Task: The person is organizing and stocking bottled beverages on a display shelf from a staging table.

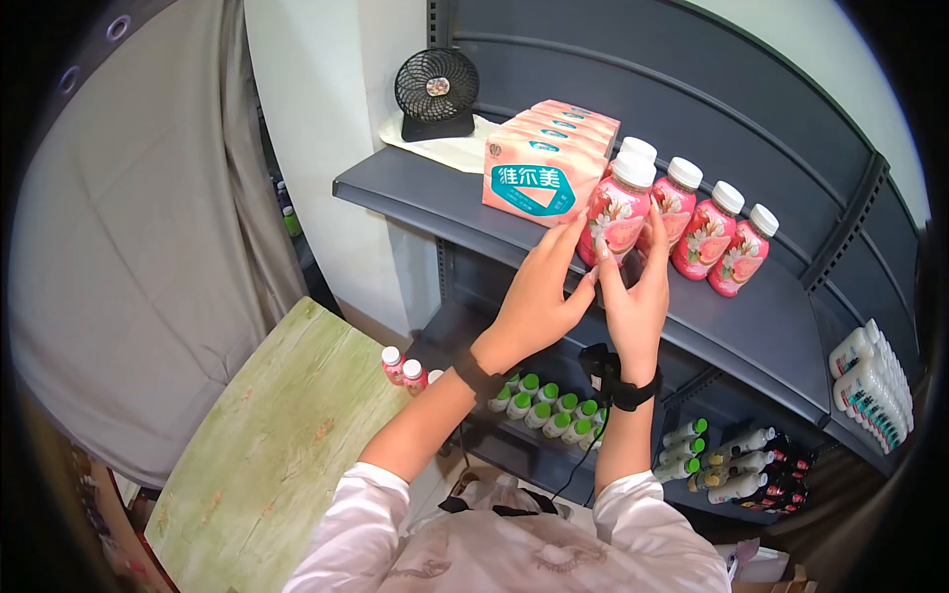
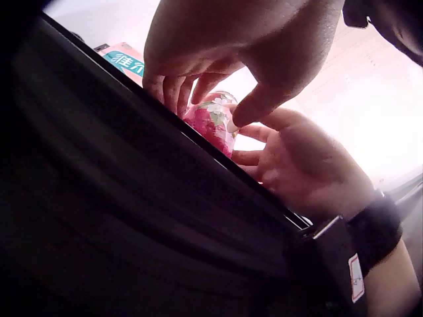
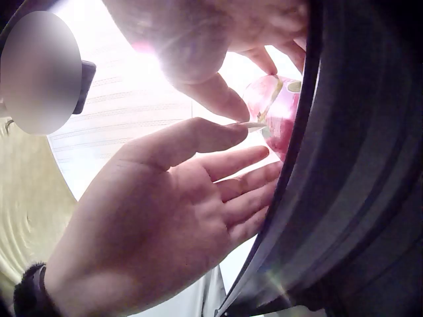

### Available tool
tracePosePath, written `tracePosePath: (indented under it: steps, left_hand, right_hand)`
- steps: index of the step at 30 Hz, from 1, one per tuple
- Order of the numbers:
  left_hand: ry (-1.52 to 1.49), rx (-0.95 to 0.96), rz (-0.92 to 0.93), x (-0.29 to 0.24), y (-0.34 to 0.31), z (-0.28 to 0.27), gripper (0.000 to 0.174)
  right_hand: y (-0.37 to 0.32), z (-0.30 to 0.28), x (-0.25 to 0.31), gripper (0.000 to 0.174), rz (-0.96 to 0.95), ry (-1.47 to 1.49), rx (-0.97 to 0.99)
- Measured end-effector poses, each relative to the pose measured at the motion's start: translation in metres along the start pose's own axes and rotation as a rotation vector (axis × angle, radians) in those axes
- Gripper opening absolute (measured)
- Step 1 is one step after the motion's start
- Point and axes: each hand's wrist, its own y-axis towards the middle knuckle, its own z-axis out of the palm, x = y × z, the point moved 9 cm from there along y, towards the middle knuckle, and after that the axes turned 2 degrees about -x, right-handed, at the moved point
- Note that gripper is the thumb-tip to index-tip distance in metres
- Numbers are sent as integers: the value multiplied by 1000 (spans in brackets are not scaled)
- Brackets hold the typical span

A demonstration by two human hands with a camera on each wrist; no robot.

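Both hands are at the front pink juice bottle with a white cap and a guava picture, on the upper shelf. My left hand holds its left side, fingers along the flank and thumb toward the front. From the right, my right hand holds it with the thumb on the front and the fingers reaching along the side. In the left wrist view the shelf edge cuts off the lower bottle. Alike bottles stand behind and to the right. Left of the held bottle are pink tissue packs.
A black fan stands on the upper shelf's left end. Lower down are green-capped bottles, and white bottles line the right side shelf. A green table at left has pink bottles at its edge.
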Motion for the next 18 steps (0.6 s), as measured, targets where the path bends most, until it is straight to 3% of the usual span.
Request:
tracePosePath:
  steps: [6,9,18]
  left_hand:
    - [-77,-24,-58,4,-2,-2,61]
    - [-96,-46,-45,4,-5,-4,61]
    - [-102,-61,-94,-2,-15,-10,59]
  right_hand:
    - [0,-1,4,75,-82,-157,-37]
    - [-1,0,5,77,-7,-42,-21]
    - [-5,1,12,83,-29,35,56]
